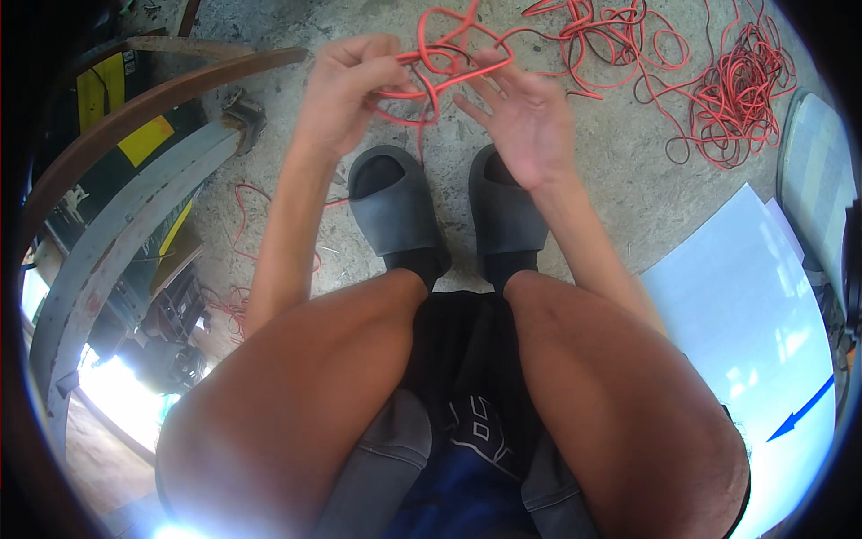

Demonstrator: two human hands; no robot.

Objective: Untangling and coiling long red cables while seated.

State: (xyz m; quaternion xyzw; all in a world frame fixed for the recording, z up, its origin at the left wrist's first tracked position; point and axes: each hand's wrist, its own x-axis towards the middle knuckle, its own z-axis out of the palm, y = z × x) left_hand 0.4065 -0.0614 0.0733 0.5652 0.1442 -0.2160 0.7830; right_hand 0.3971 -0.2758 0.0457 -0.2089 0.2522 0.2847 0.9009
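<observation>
Cord: thin red plastic-coated cord (pixel 435 88) with dark lengths in it, in crossing loops between the hands at the far middle, over rough grey concrete floor (pixel 628 189).
Left fingers: those of the bare left hand (pixel 361 85) curl in and pinch the loops at their left side.
Right fingers: those of the bare right hand (pixel 530 112) are partly spread, some tips at the cord; I cannot tell how firmly they pinch.
Knot risk: crossing loops could cinch tight, I judge, if both hands pull apart before a strand is freed.
Tangle risk: a dense red cord heap (pixel 741 99) at far right and a looser red cord coil (pixel 588 36) left of it could snag if dragged together.
Foot risk: one strand runs close to the dark grey rubber left slipper (pixel 395 216); a shifted foot could pin it.
Edge risk: a rusty curved metal bar (pixel 224 74) at far left could catch a swung loop.
Containers: none certain; a dark boxlike object with yellow panels (pixel 148 141) stands left, contents not visible.
</observation>
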